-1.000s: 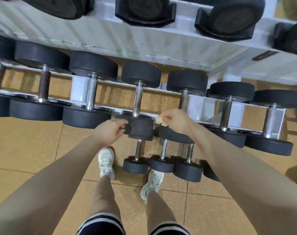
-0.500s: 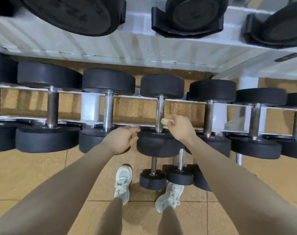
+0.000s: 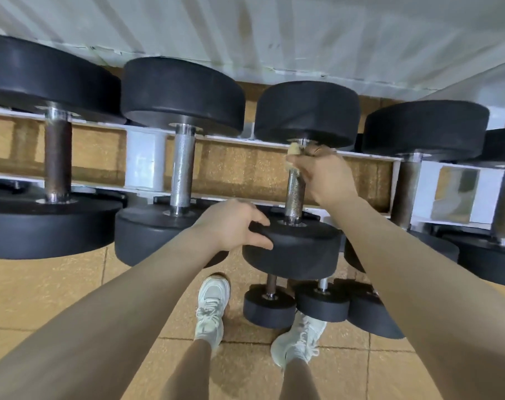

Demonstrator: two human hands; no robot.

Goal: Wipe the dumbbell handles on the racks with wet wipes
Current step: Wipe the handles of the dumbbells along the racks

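Tan tiled gym floor (image 3: 43, 298) under white dumbbell rack (image 3: 144, 166). Dumbbell handle (image 3: 295, 194) of middle dumbbell on lower rail: right hand (image 3: 323, 174) now curled round its far end, wet wipe (image 3: 294, 150) bunched under fingers; half second ago it only touched near end. Left hand (image 3: 234, 226), fingers spread, steadies near weight head (image 3: 294, 249). Wiping stroke under way, probably. Neighbouring handles not yet reached.

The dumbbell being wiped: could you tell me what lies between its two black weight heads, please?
In the head view, its knurled metal handle spans the gap; the right hand grips the upper part with a wipe.
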